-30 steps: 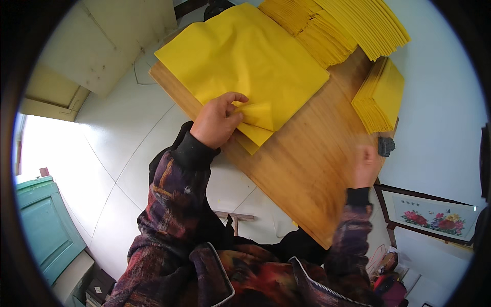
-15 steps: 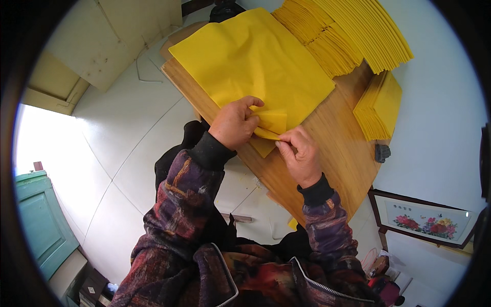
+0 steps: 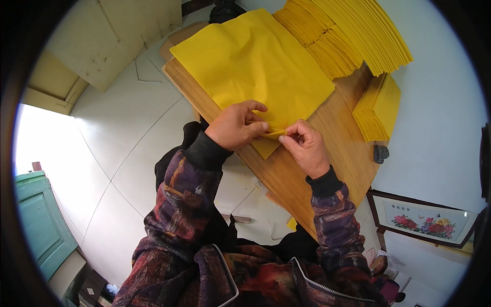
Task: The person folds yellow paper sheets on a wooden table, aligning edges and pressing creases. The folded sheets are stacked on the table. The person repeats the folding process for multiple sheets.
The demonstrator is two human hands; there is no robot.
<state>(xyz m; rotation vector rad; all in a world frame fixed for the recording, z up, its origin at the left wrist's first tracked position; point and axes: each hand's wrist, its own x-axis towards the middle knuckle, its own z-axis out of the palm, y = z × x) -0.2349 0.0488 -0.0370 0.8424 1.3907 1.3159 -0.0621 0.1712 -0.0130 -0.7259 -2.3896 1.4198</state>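
Right at the near corner of the large square sheet of bright yellow paper [image 3: 253,66], both hands meet. That sheet lies flat on a light wooden board [image 3: 327,153], its near corner hanging toward the board's front edge. The left hand [image 3: 236,125] rests on the sheet with fingers curled down, thumb and forefinger closed on a small fold of the paper at that corner. The right hand [image 3: 306,148] is just beside it, its thumb and fingertips pinched shut on the same fold, so the two hands nearly touch. Behind the sheet, fanned stacks of folded yellow paper [image 3: 353,36] spread across the far end of the board, and a smaller pile of folded yellow paper [image 3: 378,110] sits at its right edge. A small dark object [image 3: 381,153] lies just off the board to the right, and a framed flower picture [image 3: 424,220] leans below it.
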